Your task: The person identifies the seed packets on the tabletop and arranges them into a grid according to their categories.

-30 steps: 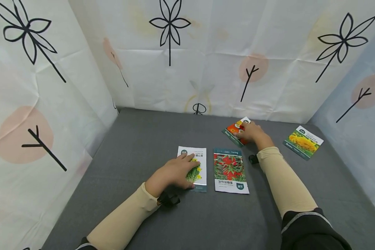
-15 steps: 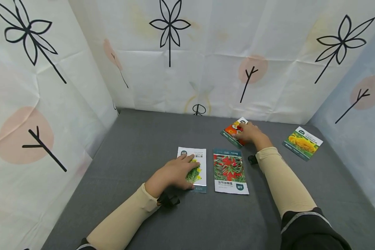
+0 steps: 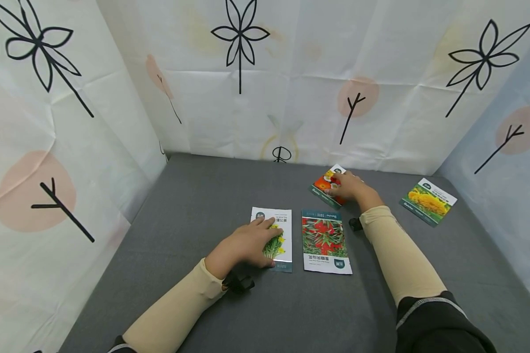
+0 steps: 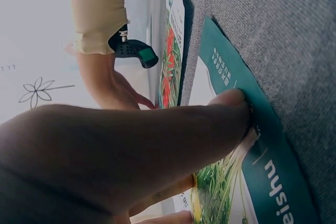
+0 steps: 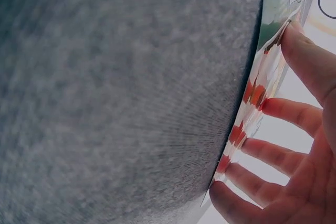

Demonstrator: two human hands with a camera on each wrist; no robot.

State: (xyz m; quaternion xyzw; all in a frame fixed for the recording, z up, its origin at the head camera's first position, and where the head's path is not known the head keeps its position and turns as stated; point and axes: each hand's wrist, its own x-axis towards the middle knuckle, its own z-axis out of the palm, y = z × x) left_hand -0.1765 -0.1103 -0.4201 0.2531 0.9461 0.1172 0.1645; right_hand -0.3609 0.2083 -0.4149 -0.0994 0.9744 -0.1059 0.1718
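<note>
My left hand [image 3: 245, 244] rests with spread fingers on a white seed packet with yellow flowers [image 3: 283, 252], flat on the grey table. In the left wrist view its thumb lies on the green end band of that packet [image 4: 220, 187]. Farther back, my right hand [image 3: 354, 188] touches a seed packet with orange-red flowers [image 3: 322, 186], which lies at a slant. The right wrist view shows the fingertips and thumb spread along the face of this packet [image 5: 247, 111]. Between the hands lies a seed packet with red flowers [image 3: 325, 238], its picture upside down relative to the yellow-flowered one.
Another seed packet with big yellow blooms [image 3: 428, 202] lies slanted at the back right of the grey table [image 3: 212, 191]. White cloth walls [image 3: 309, 108] with plant drawings stand behind and at both sides. Each wrist wears a small black device [image 3: 238, 283].
My right hand has slid the orange-red-flowered packet a little to the left across the table. The left hand and the other packets have stayed in place.
</note>
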